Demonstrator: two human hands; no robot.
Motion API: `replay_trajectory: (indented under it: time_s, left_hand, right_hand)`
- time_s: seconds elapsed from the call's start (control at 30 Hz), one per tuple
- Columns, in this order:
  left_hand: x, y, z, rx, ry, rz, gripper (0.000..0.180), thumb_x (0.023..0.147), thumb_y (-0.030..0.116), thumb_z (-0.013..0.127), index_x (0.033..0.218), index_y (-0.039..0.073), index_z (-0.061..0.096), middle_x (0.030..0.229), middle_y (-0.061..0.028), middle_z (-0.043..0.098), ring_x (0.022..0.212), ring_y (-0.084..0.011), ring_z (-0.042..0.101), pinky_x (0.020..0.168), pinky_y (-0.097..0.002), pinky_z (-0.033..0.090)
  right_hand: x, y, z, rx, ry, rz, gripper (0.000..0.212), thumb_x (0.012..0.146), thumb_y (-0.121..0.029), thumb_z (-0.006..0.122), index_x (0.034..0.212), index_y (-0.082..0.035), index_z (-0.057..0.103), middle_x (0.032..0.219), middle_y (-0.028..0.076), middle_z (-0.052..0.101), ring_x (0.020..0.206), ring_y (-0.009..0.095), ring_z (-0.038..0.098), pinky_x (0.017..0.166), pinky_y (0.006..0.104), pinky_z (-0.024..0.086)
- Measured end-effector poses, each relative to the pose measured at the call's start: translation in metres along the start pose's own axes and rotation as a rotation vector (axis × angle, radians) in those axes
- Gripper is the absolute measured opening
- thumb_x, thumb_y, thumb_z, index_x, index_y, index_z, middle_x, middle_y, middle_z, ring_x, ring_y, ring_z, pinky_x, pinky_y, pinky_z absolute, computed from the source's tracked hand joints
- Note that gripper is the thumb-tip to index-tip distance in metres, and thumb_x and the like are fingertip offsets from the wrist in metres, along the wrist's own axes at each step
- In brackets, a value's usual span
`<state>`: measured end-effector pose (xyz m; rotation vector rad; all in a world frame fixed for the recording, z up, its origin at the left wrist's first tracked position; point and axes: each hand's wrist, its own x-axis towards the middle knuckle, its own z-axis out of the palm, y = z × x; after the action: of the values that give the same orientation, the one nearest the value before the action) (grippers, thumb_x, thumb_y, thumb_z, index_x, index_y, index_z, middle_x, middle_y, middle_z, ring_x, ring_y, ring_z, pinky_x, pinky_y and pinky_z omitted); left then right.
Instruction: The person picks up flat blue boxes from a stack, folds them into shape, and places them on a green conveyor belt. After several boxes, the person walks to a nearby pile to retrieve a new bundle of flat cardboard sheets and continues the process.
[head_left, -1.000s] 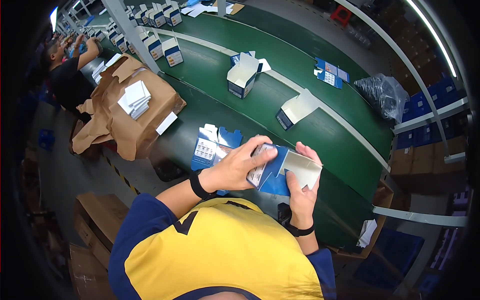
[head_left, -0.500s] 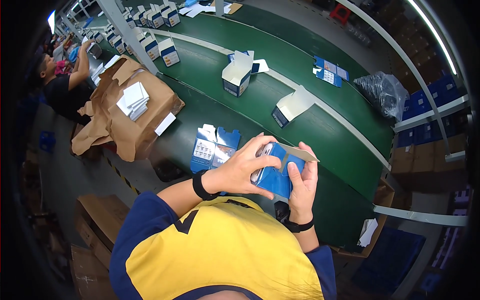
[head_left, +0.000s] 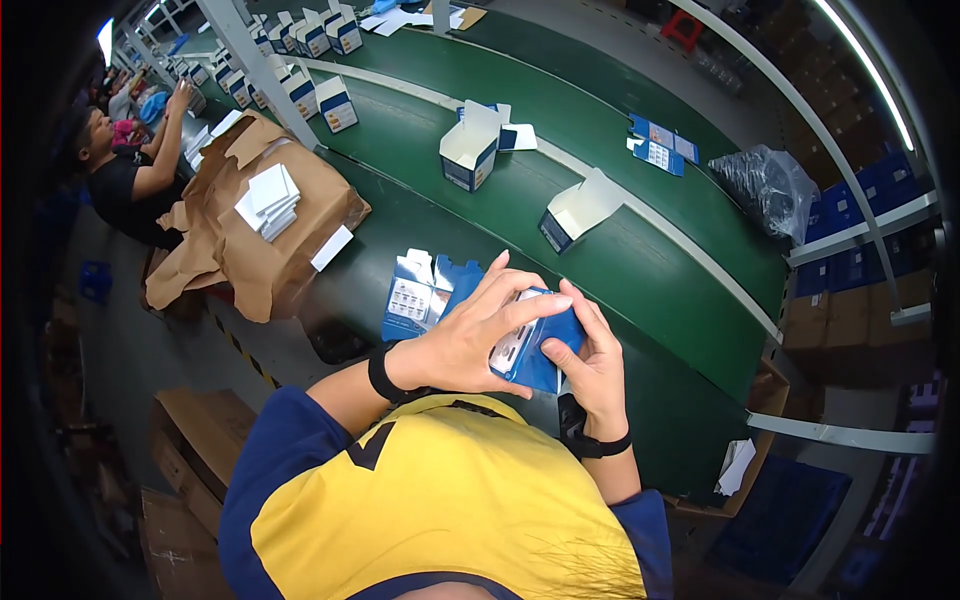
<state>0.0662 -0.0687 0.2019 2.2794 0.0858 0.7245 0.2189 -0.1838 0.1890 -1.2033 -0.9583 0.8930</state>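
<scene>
Between my two hands, just in front of my body, is a blue and white cardboard box (head_left: pixel 537 362). My left hand (head_left: pixel 458 338) grips it from the left, with fingers over its far edge and the thumb along the near side. My right hand (head_left: pixel 592 368) wraps its right side, thumb pressed on the blue face. The fingers hide part of the box, and no raised flap shows on it. Beside my left hand, flattened blue and white cartons (head_left: pixel 408 296) lie on the dark green table.
Two open-topped boxes (head_left: pixel 470 150) (head_left: pixel 578 212) stand ahead on the green belt (head_left: pixel 660 250). At left, white folded papers (head_left: pixel 268 203) lie on a brown-paper-covered stack (head_left: pixel 305 200). A co-worker (head_left: pixel 135 180) is farther left. A plastic bag (head_left: pixel 765 185) lies at far right.
The raised flap on the held box has folded down under my right hand. Both hands have shifted slightly left, and the box has turned. The nearer open boxes have moved slightly left along the belt.
</scene>
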Motion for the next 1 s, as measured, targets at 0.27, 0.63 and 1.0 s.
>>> replay_trajectory:
  time_s: [0.27,0.63,1.0]
  left_hand:
    - [-0.003,0.002,0.006,-0.06,0.072,-0.124,0.102,0.057,0.037,0.085,0.136,0.006,0.029,0.128,-0.0152,0.041,0.122,-0.0329,0.039,0.11,-0.0516,0.017]
    - [-0.003,0.003,0.01,-0.042,0.009,-0.102,0.107,0.062,0.043,0.08,0.142,0.006,0.02,0.133,-0.0197,0.033,0.124,-0.0384,0.034,0.108,-0.0546,0.015]
    - [-0.009,-0.019,0.048,-0.219,0.051,-0.006,0.096,0.066,0.032,0.078,0.142,0.013,0.022,0.142,-0.0209,0.023,0.132,-0.0404,0.025,0.106,-0.056,0.02]
  right_hand:
    - [0.009,0.008,0.001,-0.26,-0.019,-0.105,0.052,0.075,-0.011,0.073,0.124,-0.007,0.055,0.115,0.01,0.058,0.102,0.021,0.057,0.088,0.0299,0.044]
    - [0.0,0.003,0.005,0.124,0.122,0.104,0.046,0.091,-0.028,0.056,0.128,-0.002,0.049,0.116,0.014,0.058,0.102,0.022,0.056,0.091,0.0301,0.041]
    - [0.007,0.015,-0.014,0.146,0.302,0.019,0.064,0.095,-0.048,0.038,0.138,-0.002,0.031,0.124,0.015,0.052,0.111,0.022,0.052,0.096,0.0354,0.04]
